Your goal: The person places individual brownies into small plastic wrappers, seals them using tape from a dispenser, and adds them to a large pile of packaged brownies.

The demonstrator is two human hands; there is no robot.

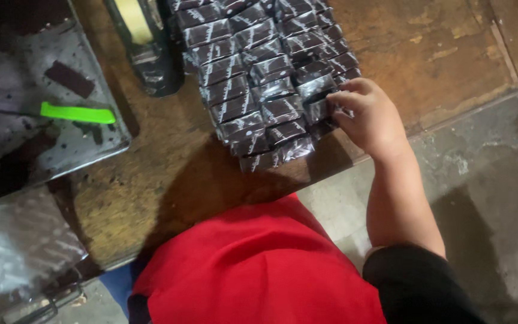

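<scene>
Fingers of the right hand [368, 115] curled against the 3 o'clock edge of a block of dark foil-wrapped packets [265, 78], pinching one packet [318, 109] there, wrist bent and forearm running down toward 5 o'clock. The block lay on the wooden tabletop [439, 54]. At 9 o'clock, a green-handled knife [78, 113] rested on a metal tray [100, 141].

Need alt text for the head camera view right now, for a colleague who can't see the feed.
The person's right hand rests its fingers against the right edge of rows of small dark shiny wrapped bars packed side by side on a worn wooden table. To the left, a green-handled tool lies on a metal tray. The left hand is out of view.
</scene>
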